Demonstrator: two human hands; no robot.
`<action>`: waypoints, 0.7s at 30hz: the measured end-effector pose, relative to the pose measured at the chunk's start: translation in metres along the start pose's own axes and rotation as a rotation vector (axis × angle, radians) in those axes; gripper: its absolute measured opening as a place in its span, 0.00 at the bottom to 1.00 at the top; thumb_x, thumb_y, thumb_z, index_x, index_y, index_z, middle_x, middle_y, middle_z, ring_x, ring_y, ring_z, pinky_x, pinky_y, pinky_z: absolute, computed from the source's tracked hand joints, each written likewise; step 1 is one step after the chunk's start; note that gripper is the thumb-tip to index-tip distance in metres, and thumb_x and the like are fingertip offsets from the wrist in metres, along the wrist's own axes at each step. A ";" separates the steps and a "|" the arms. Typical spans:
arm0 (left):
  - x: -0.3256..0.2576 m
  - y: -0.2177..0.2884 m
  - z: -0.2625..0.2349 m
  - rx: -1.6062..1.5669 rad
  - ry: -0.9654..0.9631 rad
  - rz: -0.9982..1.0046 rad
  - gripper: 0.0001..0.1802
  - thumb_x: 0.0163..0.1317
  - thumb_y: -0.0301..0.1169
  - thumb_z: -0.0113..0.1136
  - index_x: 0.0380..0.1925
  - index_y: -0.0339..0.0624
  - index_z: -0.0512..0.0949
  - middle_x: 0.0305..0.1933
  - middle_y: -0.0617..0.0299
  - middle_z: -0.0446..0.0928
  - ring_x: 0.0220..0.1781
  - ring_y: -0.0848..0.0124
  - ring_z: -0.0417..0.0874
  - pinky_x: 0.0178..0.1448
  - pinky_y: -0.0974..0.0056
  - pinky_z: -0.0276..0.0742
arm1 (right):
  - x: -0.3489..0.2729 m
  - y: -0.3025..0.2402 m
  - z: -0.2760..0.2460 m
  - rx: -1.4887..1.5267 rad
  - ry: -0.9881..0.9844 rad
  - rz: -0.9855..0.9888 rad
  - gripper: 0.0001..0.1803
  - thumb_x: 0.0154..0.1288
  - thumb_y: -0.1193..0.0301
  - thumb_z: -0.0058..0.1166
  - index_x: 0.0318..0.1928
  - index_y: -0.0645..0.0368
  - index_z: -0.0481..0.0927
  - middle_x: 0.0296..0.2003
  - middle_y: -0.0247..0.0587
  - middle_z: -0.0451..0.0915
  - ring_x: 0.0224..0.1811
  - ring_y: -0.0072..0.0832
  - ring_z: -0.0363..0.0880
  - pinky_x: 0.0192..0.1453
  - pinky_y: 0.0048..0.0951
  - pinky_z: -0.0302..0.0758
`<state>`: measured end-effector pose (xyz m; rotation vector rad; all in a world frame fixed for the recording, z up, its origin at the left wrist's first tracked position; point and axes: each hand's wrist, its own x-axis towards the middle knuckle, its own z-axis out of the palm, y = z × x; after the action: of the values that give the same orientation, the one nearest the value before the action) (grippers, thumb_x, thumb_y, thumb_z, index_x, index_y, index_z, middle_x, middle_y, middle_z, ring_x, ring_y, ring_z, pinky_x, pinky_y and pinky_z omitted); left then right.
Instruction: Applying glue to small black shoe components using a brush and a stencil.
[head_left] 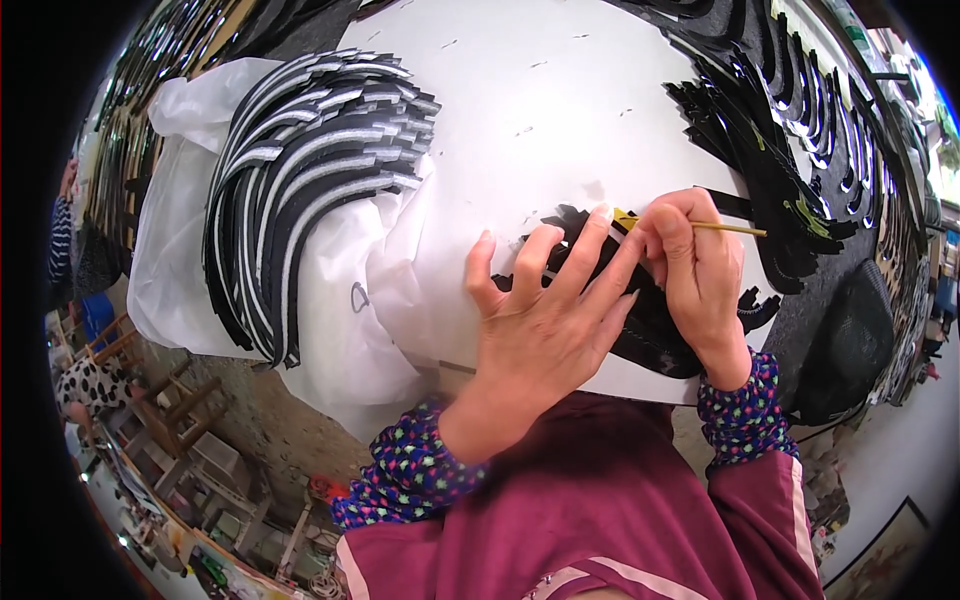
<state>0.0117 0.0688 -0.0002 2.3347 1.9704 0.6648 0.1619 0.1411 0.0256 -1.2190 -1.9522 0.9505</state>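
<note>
We look down on a white worktop (560, 90) from the head view.

Left hand (545, 320): flat, fingers spread, palm down on a black cut piece (655, 335) near the worktop's near edge. It pins the piece; its grip is not closed on anything, the fingers lie open.

Right hand (700, 270): just right of the left, touching it at the fingertips. Its grip is closed around a thin yellow-handled brush (725, 228), handle pointing right, tip with a yellowish dab meeting the black piece's far edge under the left index finger.

The black piece lies between and under both hands; most of it is hidden, and only jagged edges show at its far and right sides.

Left and farther off: a fanned stack of black-and-white curved pieces (310, 170) resting on a crumpled white plastic sheet (200, 260) that hangs over the worktop's left edge.

Far right: a dense overlapping row of black curved pieces (760, 130), some showing small yellowish marks.

Our judgement on progress: the brushing of this one piece looks underway, at its far edge. The right-hand row with yellowish marks may be pieces already brushed, the left stack may be waiting; we cannot confirm which. How much of the present piece is coated is hidden by the hands.
</note>
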 end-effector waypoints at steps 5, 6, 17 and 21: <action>-0.001 0.000 0.000 0.003 -0.002 -0.002 0.23 0.62 0.49 0.64 0.58 0.69 0.81 0.67 0.75 0.70 0.63 0.68 0.65 0.74 0.46 0.44 | 0.000 0.002 0.003 0.027 0.014 -0.048 0.10 0.80 0.72 0.46 0.39 0.65 0.76 0.30 0.39 0.78 0.25 0.24 0.77 0.30 0.25 0.73; -0.001 0.000 -0.001 0.008 -0.006 -0.005 0.22 0.62 0.49 0.64 0.58 0.69 0.81 0.67 0.75 0.70 0.63 0.68 0.65 0.74 0.46 0.44 | 0.002 0.002 0.001 0.027 0.000 -0.028 0.10 0.80 0.72 0.46 0.39 0.65 0.76 0.29 0.39 0.78 0.25 0.24 0.77 0.30 0.24 0.73; -0.001 0.000 -0.001 0.017 0.002 0.001 0.23 0.63 0.49 0.64 0.59 0.69 0.80 0.67 0.75 0.71 0.63 0.68 0.66 0.73 0.47 0.44 | -0.003 -0.003 -0.002 0.055 0.054 0.112 0.04 0.76 0.76 0.52 0.42 0.64 0.77 0.31 0.42 0.79 0.27 0.31 0.79 0.33 0.28 0.75; -0.001 -0.002 -0.002 -0.001 0.008 0.014 0.24 0.64 0.49 0.63 0.61 0.66 0.79 0.68 0.74 0.71 0.62 0.68 0.66 0.73 0.48 0.46 | -0.012 0.000 -0.007 -0.216 0.059 -0.163 0.11 0.63 0.83 0.60 0.46 0.65 0.79 0.41 0.47 0.81 0.42 0.42 0.79 0.45 0.35 0.78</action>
<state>0.0093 0.0679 0.0011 2.3510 1.9584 0.6762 0.1723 0.1315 0.0278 -1.1687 -2.1125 0.6277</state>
